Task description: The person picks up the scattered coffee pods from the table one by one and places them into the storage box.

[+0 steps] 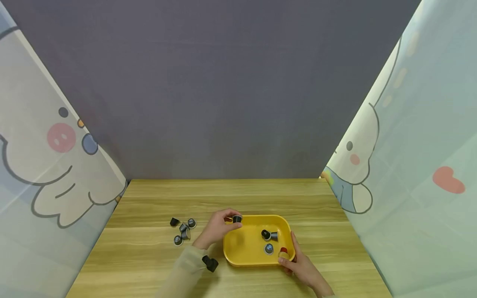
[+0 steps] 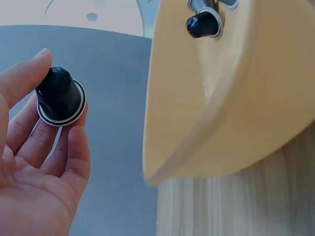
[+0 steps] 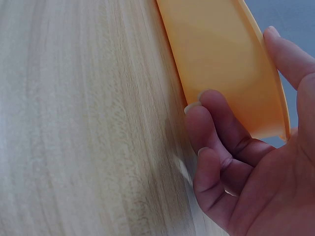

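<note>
My left hand (image 1: 219, 225) pinches a black coffee capsule (image 2: 60, 96) between thumb and fingers, over the left end of a yellow tray (image 1: 238, 262). In the left wrist view the capsule's pale rim faces the fingers. My right hand (image 1: 303, 269) grips the tray's front right corner, thumb at the rim and fingers curled against the outer wall (image 3: 216, 59). Inside the tray lie a black capsule (image 1: 265, 234), a grey capsule (image 1: 275, 236), a blue-grey capsule (image 1: 268, 248) and a red-topped capsule (image 1: 284, 250) near my right thumb.
Left of the tray, several dark and grey capsules (image 1: 186, 234) lie grouped on the wooden table (image 1: 149, 256), one black capsule (image 1: 174, 222) slightly apart. A dark grey curtain (image 1: 223, 103) hangs behind the table, with printed cloths (image 1: 417, 215) at both sides.
</note>
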Available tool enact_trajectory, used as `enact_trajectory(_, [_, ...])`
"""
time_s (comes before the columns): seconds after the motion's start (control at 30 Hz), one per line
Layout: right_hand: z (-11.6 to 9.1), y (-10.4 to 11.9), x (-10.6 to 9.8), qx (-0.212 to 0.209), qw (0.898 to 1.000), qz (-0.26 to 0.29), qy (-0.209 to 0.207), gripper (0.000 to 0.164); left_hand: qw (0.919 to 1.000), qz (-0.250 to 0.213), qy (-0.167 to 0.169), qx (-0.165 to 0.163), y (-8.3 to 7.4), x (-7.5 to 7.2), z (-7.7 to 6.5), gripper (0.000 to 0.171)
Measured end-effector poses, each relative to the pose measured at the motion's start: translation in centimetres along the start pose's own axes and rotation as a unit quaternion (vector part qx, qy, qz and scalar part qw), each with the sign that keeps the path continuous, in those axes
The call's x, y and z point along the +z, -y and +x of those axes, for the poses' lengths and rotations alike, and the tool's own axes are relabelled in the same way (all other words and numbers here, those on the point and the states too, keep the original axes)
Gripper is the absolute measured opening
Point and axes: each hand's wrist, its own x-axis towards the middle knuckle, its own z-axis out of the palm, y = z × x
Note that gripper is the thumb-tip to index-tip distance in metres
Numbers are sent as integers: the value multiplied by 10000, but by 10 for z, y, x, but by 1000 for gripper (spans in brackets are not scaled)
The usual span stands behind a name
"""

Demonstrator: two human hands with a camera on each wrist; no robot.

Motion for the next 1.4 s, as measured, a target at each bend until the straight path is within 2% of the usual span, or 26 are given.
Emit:
enact_trajectory(0.3, [0, -4, 0, 15, 10000, 10, -52, 103, 9996, 123, 253, -18, 0, 17, 10, 25])
enact_trajectory(0.7, [2, -3, 0, 18, 10000, 20, -20, 102, 9967, 376, 693, -183, -1, 27, 26, 32])
enact_trajectory(0.93, [3, -4, 0, 52, 10000, 36, -8, 102, 9944, 362, 988, -28, 9, 35, 37, 27])
enact_trajectory(1.07, [4, -4, 1, 99, 9999, 13, -56, 102, 9926, 344, 1164, -82, 13, 39, 40, 26])
enact_trajectory(1.23, [3, -1, 2, 101, 9999, 30, -86, 103, 9905, 346, 1319, -204, 6, 38, 43, 25])
enact_trajectory(1.4, [2, 0, 2, 126, 9999, 67, -71, 103, 9904, 387, 1316, -162, -1, 36, 47, 26])
